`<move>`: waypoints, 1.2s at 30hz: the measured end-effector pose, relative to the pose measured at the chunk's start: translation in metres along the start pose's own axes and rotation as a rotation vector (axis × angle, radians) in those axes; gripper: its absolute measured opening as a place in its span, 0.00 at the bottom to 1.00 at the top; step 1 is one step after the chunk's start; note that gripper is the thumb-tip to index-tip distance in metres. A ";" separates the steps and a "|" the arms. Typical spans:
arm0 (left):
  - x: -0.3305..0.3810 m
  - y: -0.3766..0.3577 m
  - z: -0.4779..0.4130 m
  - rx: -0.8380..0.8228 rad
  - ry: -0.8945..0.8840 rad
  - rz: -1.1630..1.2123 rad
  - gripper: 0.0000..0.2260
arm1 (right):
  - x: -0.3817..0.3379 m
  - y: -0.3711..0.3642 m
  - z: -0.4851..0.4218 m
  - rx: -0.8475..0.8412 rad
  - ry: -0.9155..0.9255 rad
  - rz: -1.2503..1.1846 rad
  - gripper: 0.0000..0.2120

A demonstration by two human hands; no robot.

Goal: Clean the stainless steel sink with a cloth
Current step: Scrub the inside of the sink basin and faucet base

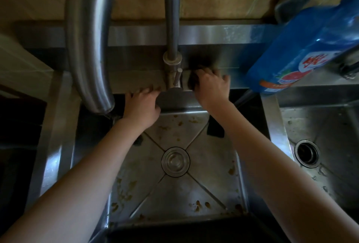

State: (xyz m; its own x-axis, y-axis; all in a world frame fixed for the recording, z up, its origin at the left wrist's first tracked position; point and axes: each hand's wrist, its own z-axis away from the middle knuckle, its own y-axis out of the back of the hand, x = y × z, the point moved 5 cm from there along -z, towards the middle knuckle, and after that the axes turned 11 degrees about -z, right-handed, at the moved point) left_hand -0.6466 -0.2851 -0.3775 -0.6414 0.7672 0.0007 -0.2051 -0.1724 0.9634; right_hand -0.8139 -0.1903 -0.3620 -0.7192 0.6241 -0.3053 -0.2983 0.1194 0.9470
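Under right hand [210, 85], dark cloth [192, 81]

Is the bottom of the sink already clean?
No, brown stains still dot the floor of the sink around the drain.

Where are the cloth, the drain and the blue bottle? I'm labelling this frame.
cloth [192, 80]: head view, dark fold left of the right hand's fingers.
drain [175, 161]: head view, centre of the strainer.
blue bottle [303, 54]: head view, middle of its body.

Faucet [172, 56] on ledge behind sink [174, 194]; drain [175, 161] at basin centre. Left hand [141, 106] left of faucet base, right hand [210, 87] on cloth [192, 81] right of it. Bottle [303, 48] farther right, second basin [320, 145] beyond divider.
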 end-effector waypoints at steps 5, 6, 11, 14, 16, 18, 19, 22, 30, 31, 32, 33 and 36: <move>0.002 0.001 0.001 0.005 0.006 0.008 0.20 | 0.056 0.020 0.008 0.056 -0.308 -0.066 0.19; 0.001 0.001 0.001 0.009 0.005 0.005 0.20 | 0.058 0.021 0.009 0.058 -0.312 -0.087 0.19; 0.001 0.001 0.000 0.027 0.004 0.001 0.22 | 0.018 0.008 0.001 0.001 -0.179 -0.102 0.17; 0.001 0.001 0.000 0.034 0.001 0.000 0.23 | -0.027 -0.011 0.002 -0.057 0.015 -0.119 0.17; 0.001 0.000 -0.001 0.038 -0.005 0.002 0.24 | -0.038 -0.014 0.002 -0.045 0.086 -0.139 0.18; 0.000 0.001 -0.001 0.027 -0.002 0.010 0.24 | -0.030 -0.012 0.000 -0.028 0.110 -0.134 0.19; 0.000 0.001 -0.001 0.024 0.000 0.016 0.23 | -0.025 -0.011 0.000 -0.028 0.124 -0.120 0.20; 0.000 0.002 0.000 0.018 0.003 0.014 0.23 | -0.006 -0.007 0.000 -0.038 0.082 -0.095 0.19; 0.002 0.003 0.001 0.004 0.020 -0.012 0.21 | 0.055 0.022 0.014 0.035 -0.232 -0.137 0.19; 0.002 0.003 0.001 0.008 0.017 -0.014 0.21 | 0.049 0.020 0.013 0.032 -0.209 -0.142 0.19; 0.002 0.003 0.001 0.011 0.012 -0.017 0.21 | 0.040 0.017 0.011 0.019 -0.167 -0.145 0.19; 0.002 0.003 0.001 0.013 0.008 -0.020 0.21 | 0.029 0.011 0.008 -0.001 -0.102 -0.144 0.19; 0.001 0.003 0.001 0.020 0.005 -0.021 0.22 | -0.006 -0.006 0.001 -0.069 0.148 -0.136 0.22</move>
State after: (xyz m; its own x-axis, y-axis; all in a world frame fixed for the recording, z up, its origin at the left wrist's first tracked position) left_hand -0.6471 -0.2844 -0.3739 -0.6403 0.7678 -0.0212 -0.2044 -0.1437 0.9683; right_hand -0.8073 -0.1938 -0.3654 -0.7525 0.4850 -0.4456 -0.4374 0.1379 0.8886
